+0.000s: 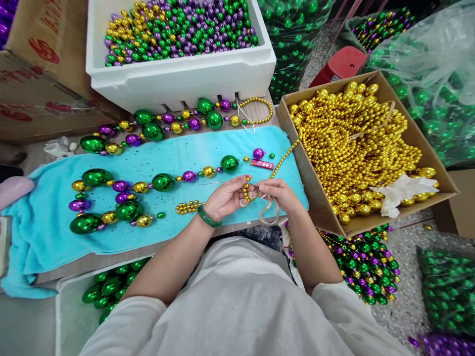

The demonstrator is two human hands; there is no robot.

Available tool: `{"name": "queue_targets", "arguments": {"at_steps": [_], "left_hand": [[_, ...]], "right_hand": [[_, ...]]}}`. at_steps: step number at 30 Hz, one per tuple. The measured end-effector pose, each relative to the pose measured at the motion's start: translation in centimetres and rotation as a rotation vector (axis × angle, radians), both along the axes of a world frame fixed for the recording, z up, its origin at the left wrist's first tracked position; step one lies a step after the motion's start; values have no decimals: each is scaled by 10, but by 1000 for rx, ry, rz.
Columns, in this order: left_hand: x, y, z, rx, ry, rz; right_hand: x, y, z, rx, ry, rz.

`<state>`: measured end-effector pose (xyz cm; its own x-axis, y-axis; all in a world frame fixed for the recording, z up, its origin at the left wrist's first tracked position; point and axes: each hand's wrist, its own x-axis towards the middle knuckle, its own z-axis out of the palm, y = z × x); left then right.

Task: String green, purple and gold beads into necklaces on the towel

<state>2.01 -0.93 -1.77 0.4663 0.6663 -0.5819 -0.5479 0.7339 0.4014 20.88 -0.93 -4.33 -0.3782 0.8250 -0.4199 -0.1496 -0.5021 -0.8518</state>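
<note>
My left hand (229, 199), with a green bangle (209, 216) at the wrist, pinches a gold bead string (246, 190). My right hand (279, 194) meets it at the fingertips, closed on what looks like scissors (269, 215) with pale looped handles. Their dark tip points at the beads. From the hands the gold string runs up to the cardboard box (308, 198). Left of them on the turquoise towel (185, 148) lies a necklace (163, 182) of large green, purple and gold beads. Short gold strands (189, 206) rest beside my left wrist.
A white foam box (181, 74) full of small beads stands at the back. Before it lies another large-bead necklace (152, 132). Near my hands are a purple bead (258, 154) and a red packet (262, 164). Bagged green beads (445, 291) sit on the right.
</note>
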Motion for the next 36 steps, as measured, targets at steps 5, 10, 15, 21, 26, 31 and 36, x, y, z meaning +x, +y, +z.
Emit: {"name": "queue_targets", "arguments": {"at_steps": [5, 10, 15, 21, 26, 31, 36], "left_hand": [[0, -1, -1, -7, -16, -3], [0, 0, -1, -21, 4, -14], [1, 0, -1, -30, 4, -29], [4, 1, 3, -35, -15, -26], [5, 2, 5, -34, 3, -32], [5, 2, 6, -57, 36, -35], [7, 3, 5, -55, 44, -13]], "right_hand": [[-2, -1, -1, -5, 12, -15], [-2, -1, 0, 5, 9, 1], [-3, -1, 1, 8, -15, -12], [-2, -1, 0, 2, 11, -23], [-1, 0, -3, 10, 20, -20], [0, 0, -2, 79, -7, -19], [-3, 1, -1, 145, -21, -52]]}}
